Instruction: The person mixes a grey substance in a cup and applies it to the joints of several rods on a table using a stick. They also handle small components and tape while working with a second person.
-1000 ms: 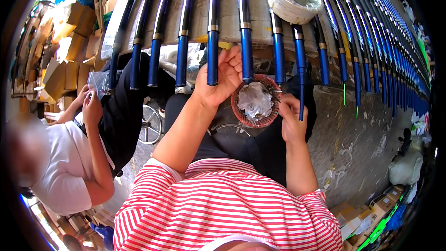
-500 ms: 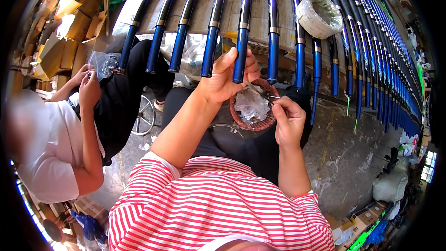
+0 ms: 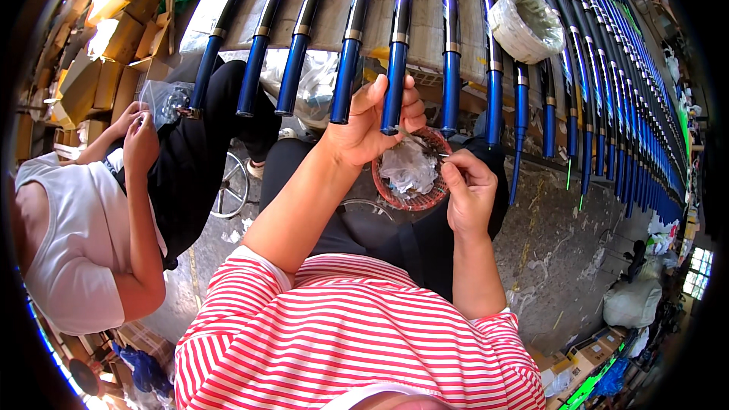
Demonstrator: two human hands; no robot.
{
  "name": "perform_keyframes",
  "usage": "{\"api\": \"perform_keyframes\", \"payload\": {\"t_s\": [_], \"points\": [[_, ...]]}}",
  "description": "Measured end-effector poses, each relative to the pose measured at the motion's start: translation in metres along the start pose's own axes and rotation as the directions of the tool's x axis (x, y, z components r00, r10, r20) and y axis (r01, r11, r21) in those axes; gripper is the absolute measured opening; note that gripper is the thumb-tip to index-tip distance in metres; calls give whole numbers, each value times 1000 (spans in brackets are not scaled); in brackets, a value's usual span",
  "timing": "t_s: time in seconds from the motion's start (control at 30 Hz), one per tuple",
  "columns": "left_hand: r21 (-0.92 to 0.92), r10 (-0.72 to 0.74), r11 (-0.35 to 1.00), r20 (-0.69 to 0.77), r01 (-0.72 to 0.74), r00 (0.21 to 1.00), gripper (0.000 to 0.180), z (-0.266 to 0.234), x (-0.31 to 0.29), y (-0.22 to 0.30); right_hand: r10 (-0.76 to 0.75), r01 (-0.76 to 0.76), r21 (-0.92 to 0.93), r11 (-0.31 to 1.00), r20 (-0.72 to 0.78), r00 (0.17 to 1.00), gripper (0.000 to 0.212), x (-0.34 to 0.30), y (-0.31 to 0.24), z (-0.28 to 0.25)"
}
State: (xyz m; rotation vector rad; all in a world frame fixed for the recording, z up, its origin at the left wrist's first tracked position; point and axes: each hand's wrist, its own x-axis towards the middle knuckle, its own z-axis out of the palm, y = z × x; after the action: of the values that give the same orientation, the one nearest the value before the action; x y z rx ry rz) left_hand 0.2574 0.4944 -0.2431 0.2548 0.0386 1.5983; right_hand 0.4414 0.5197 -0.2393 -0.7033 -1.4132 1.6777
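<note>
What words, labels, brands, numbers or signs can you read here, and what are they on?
None can be read.
Blue-and-black rods: any markings are too small to read.
Cardboard boxes, lower right: marks too small and blurred.
White tub: no legible lettering.

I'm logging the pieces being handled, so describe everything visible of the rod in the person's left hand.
The rod is long, slim, round and glossy: deep blue at the near end, then a pale gold-toned band, then black with bright reflections. It lies across the bench between similar rods, apart from them, its blue end jutting past the edge. The left hand holds that section, thumb to its left, fingers behind and to its right. Its far end is out of view; the material is unclear.
</note>
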Motion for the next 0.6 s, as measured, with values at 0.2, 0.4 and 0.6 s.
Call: {"api": "perform_keyframes", "payload": {"t_s": [0.2,0.4,0.6], "points": [[4,-16,1000,-24,17,1000,38,4,-3,3,-6,6,-27,1000,-7,1000,5,-1,4,-2],[-18,-7,1000,-46,6,999,43,7,-6,1,9,-9,-17,1000,-6,1000,6,-6,6,-7],[22,-51,998,-65,53,997,51,4,-7,5,145,-126,143,982,-124,982,9,-32,19,-37]]}}
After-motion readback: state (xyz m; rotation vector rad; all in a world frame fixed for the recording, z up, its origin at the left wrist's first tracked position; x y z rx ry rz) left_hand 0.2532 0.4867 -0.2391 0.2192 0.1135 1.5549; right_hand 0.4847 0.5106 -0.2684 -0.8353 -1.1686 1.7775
